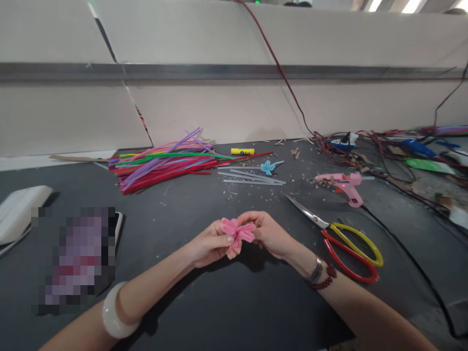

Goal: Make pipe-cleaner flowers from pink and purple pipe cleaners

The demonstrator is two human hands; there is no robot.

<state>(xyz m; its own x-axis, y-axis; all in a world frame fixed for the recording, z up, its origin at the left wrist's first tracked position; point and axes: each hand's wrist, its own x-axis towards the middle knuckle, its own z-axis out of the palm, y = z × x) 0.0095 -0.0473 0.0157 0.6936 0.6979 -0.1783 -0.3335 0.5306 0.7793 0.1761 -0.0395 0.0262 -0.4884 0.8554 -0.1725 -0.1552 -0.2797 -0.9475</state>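
Observation:
A pink pipe-cleaner flower (237, 233) with several fuzzy petals is pinched between my left hand (208, 245) and my right hand (266, 234), low in the middle of the view. The fingers of both hands close on it and hide its centre. A pair of red-and-yellow-handled scissors (340, 241) lies open to the right of my right hand, out of reach of its fingers. A heap of multicoloured pipe cleaners (161, 165) lies farther ahead, beyond my left hand.
On the dark table (219, 312) lie a pink glue gun (345, 186), several clear glue sticks (250, 176), a yellow glue stick (242, 151) and a small blue flower (267, 167). A blurred phone (80, 258) and white notebook (18, 214) sit left; tangled cables (365, 156) lie right.

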